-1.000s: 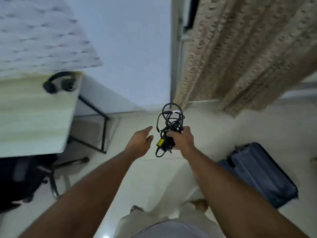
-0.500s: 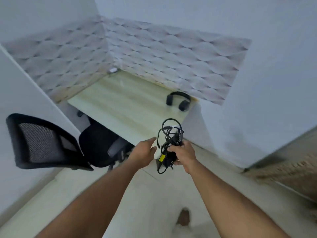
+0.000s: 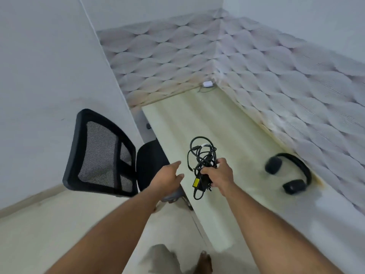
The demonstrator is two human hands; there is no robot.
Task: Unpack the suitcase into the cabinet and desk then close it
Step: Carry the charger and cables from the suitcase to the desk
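Note:
My right hand (image 3: 218,175) grips a black laptop charger (image 3: 201,165), a power brick with a yellow label and a tangled bundle of cable, held above the near part of the pale wooden desk (image 3: 221,123). Just to the left of the charger, my left hand (image 3: 167,177) hovers with fingers relaxed and holds nothing. Black headphones (image 3: 288,173) lie on the desk to the right of the charger, close to the patterned wall. The suitcase is out of view.
A black mesh office chair (image 3: 104,155) stands at the desk's left side, its seat tucked under the edge. A small white object (image 3: 207,84) sits in the desk's far corner. Patterned wall panels border the desk at the back and right.
The view has swung left from the curtain and suitcase to the desk. I have come closer, and the charger in my right hand is now over the desk top.

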